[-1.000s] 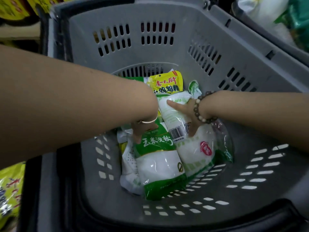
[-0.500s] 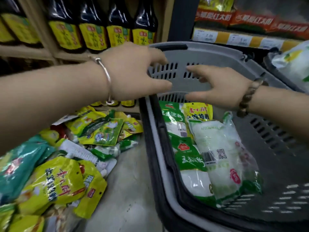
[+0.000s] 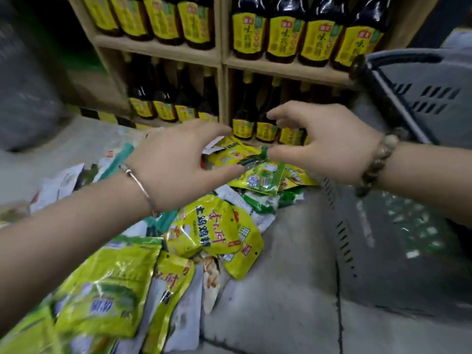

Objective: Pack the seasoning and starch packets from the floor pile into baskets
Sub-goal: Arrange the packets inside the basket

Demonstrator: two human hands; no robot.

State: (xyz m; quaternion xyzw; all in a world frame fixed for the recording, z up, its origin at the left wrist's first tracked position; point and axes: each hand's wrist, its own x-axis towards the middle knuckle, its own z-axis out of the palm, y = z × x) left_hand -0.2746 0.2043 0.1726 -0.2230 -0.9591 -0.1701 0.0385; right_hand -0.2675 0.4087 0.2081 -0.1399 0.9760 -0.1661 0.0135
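Yellow, green and white plastic seasoning and starch packets (image 3: 143,282) are lying heaped on the grey concrete floor (image 3: 281,290), and you are holding both empty hands over them.

In the head view, your left hand (image 3: 178,159), with a thin silver bangle (image 3: 139,180) on the wrist, is hanging above the pile with its fingers relaxed and reaching forward, gripping nothing. Your right hand (image 3: 324,141), with a brown beaded bracelet (image 3: 378,159) on the wrist, is hovering just beside it with fingers loosely curved and nothing between them. A yellow foil packet with dark lettering (image 3: 204,231) is lying below your left wrist. The grey plastic shopping basket (image 3: 434,93) is standing at your right, next to the pile; its contents are too blurred to tell. Behind, dark bottles with yellow labels (image 3: 283,34) are standing on a wooden shelf (image 3: 158,49).
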